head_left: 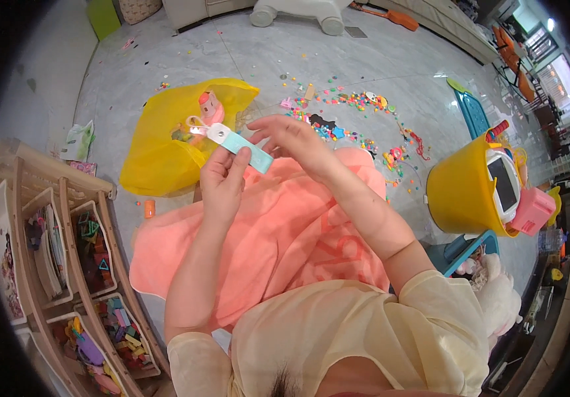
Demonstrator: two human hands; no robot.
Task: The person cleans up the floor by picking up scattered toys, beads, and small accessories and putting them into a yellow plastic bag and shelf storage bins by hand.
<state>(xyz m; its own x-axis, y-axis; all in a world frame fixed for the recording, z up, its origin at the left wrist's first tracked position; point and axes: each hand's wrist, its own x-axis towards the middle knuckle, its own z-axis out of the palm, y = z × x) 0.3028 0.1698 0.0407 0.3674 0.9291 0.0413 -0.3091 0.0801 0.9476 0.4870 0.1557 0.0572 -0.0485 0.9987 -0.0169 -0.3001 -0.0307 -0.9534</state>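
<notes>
Between the thumb and fingers of my left hand (222,178) is a flat, light-teal and white strap-like piece (248,152). It has a round silvery stud at its white end and a white loop beyond that; I cannot tell its exact kind. My right hand (295,142) hovers just right of it, fingers bent and apart, with nothing visible in them. Behind the piece lies a yellow bag (166,145) with a pink toy bottle (211,106) and other small things on it. A coral cloth (265,225) covers my lap.
Colourful beads (357,99) and small toys litter the floor ahead. At the right stands a yellow bucket (453,185) full of toys, beside a teal bin (453,255) and white plush toy (500,298). A shelf (76,231) with toy trays flanks my left. An orange jar (149,209) stands nearby.
</notes>
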